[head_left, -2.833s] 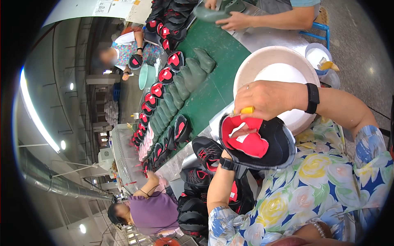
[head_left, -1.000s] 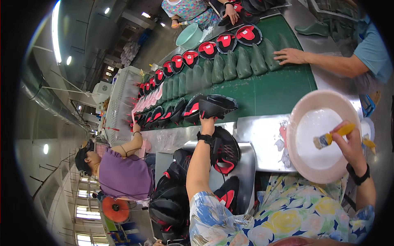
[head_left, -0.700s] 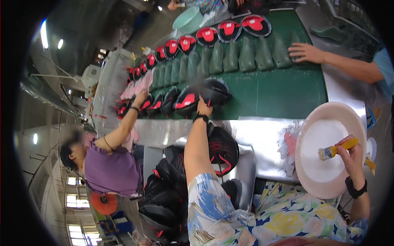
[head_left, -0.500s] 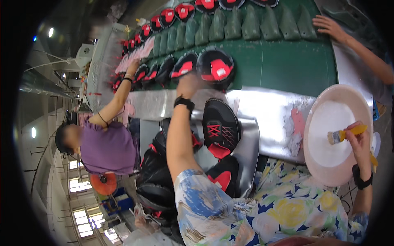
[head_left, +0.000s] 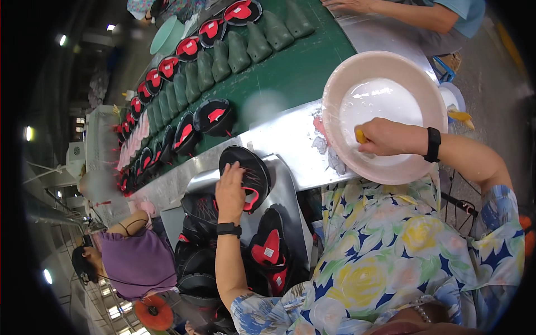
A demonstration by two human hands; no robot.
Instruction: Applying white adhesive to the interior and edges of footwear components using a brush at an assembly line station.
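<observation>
At the upper corner of the metal tray [head_left: 298,215], the left hand [head_left: 230,187] lies over a black shoe upper [head_left: 255,167], its fingers close together across the outer face; whether it grips or merely rests, I cannot tell. Well apart to the right, the right hand [head_left: 388,137] is closed around a yellow handle [head_left: 360,135] above the white liquid [head_left: 379,100], inside the outline of the pale basin [head_left: 329,114]; the handle's other end is hidden. The basin's near rim overlaps the metal edge and reaches toward the flowered clothing [head_left: 391,240]. Between tray and basin runs a shiny metal strip [head_left: 287,137], with grey scraps [head_left: 332,159] just beside the basin, leaving open room between the two hands. Beyond, a broad green stretch of the surface [head_left: 285,78] separates the row of green lasts [head_left: 239,53] from an upper with red lining [head_left: 215,117] near the strip's edge. Below the left hand's upper, a red-lined one [head_left: 271,243] lies in the tray, and a crowded heap of black uppers [head_left: 198,285] leaves little space at the left forearm.
</observation>
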